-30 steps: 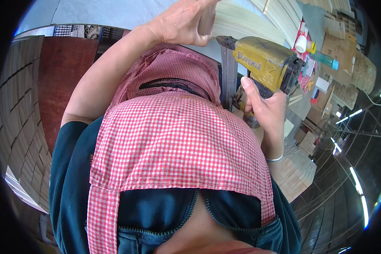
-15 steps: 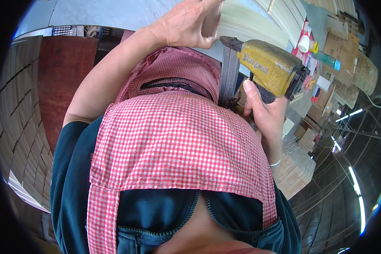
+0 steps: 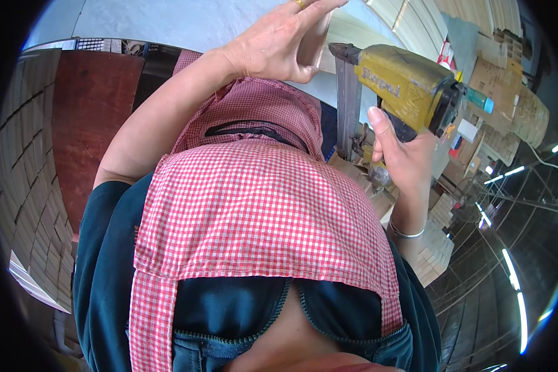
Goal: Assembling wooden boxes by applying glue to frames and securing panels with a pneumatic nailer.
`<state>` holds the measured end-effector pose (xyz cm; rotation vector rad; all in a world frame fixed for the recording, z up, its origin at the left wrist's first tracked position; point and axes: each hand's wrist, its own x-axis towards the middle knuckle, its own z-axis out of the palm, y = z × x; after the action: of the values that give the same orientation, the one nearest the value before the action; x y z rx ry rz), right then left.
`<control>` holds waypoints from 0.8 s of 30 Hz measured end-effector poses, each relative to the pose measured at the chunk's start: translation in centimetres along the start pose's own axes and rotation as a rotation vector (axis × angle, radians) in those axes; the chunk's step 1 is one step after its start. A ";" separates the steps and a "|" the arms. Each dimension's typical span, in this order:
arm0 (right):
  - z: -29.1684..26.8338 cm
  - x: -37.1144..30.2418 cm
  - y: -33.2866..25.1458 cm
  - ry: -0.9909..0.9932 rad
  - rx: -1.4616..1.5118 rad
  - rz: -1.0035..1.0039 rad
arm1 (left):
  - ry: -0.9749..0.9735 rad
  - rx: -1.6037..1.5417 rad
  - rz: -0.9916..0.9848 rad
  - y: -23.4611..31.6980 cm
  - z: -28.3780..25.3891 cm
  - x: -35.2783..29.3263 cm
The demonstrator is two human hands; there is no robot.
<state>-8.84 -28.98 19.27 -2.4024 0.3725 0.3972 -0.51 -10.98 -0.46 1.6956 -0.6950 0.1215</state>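
Observation:
Near the top middle, my left hand point(image 3: 271, 44) grips a pale wooden piece point(image 3: 347, 34), its thumb at the near corner and its fingers along the upper side. How far the piece reaches past the top edge cannot be seen. My right hand point(image 3: 408, 158) is wrapped round the handle of a yellow pneumatic nail gun point(image 3: 404, 80), with the thumb showing on the near side. The gun's dark nose points left toward the wood, a short way right of my left thumb. Its grey magazine point(image 3: 348, 102) hangs down toward my apron.
A pale blue-grey worktop point(image 3: 155, 22) spans the top. Light wooden strips point(image 3: 415, 25) lie beyond the gun. At right are a teal bottle point(image 3: 479, 100) and cardboard point(image 3: 495, 77). A reddish-brown board point(image 3: 96, 130) stands at left, beside stacked wood point(image 3: 31, 167).
The nail gun and my right hand have shifted right, and the nose has drawn away from my left thumb. My left hand has moved slightly, still holding the wooden piece.

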 end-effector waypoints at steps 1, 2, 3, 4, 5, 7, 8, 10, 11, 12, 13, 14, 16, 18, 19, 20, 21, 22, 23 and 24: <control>0.0 0.2 -0.1 -0.004 -0.002 -0.002 | 0.004 0.001 -0.003 -0.1 0.0 0.0; -0.1 0.4 -0.1 -0.011 -0.019 -0.005 | 0.012 0.010 0.005 -0.1 0.0 -0.1; -0.1 0.5 -0.2 -0.018 -0.035 -0.007 | 0.020 0.019 0.013 -0.2 0.1 -0.1; -0.1 0.7 -0.2 -0.025 -0.052 -0.008 | 0.027 0.027 0.020 -0.3 0.2 -0.2; -0.1 0.8 -0.3 -0.031 -0.069 -0.008 | 0.034 0.034 0.028 -0.4 0.2 -0.2; -0.2 0.9 -0.7 -0.032 -0.071 0.022 | 0.030 0.022 0.023 -0.3 0.2 -0.1; -0.3 1.0 -1.1 -0.031 -0.073 0.051 | 0.026 0.011 0.020 -0.3 0.1 -0.1; -0.4 1.2 -1.7 -0.028 -0.075 0.110 | 0.017 -0.012 0.014 -0.2 0.1 0.0; -0.4 1.3 -1.9 -0.030 -0.076 0.111 | 0.017 -0.012 0.013 -0.3 0.0 0.0; -0.4 1.4 -2.1 -0.039 -0.095 0.120 | 0.015 -0.014 0.011 -0.3 0.0 -0.1; -0.5 1.5 -2.3 -0.047 -0.114 0.128 | 0.013 -0.015 0.009 -0.3 0.0 -0.1; -0.6 1.6 -2.4 -0.056 -0.134 0.137 | 0.010 -0.017 0.008 -0.4 -0.1 -0.1; -0.8 1.9 -2.3 -0.065 -0.152 0.146 | 0.007 -0.018 0.006 -0.1 -0.4 -0.2; -1.1 2.4 -1.5 -0.068 -0.189 0.031 | 0.019 -0.015 -0.074 1.3 -1.2 -0.7; -1.3 2.6 -1.1 -0.068 -0.208 -0.026 | 0.025 -0.014 -0.112 1.9 -1.6 -1.0; -1.6 2.7 -0.8 -0.068 -0.227 -0.084 | 0.031 -0.012 -0.151 2.3 -1.8 -1.2; -1.7 2.9 -0.8 -0.070 -0.228 -0.088 | 0.035 -0.009 -0.151 2.5 -1.9 -1.5; -2.0 3.0 -0.7 -0.087 -0.220 -0.103 | 0.077 0.017 -0.143 2.6 -1.8 -1.9; -2.2 3.2 -0.7 -0.099 -0.212 -0.117 | 0.119 0.041 -0.129 2.5 -1.7 -2.2; -2.3 3.4 -0.8 -0.111 -0.206 -0.132 | 0.162 0.066 -0.116 2.5 -1.5 -2.5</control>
<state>-4.96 -30.42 20.17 -2.5729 0.1275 0.5279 -3.41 -8.86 0.96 1.7628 -0.4754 0.2001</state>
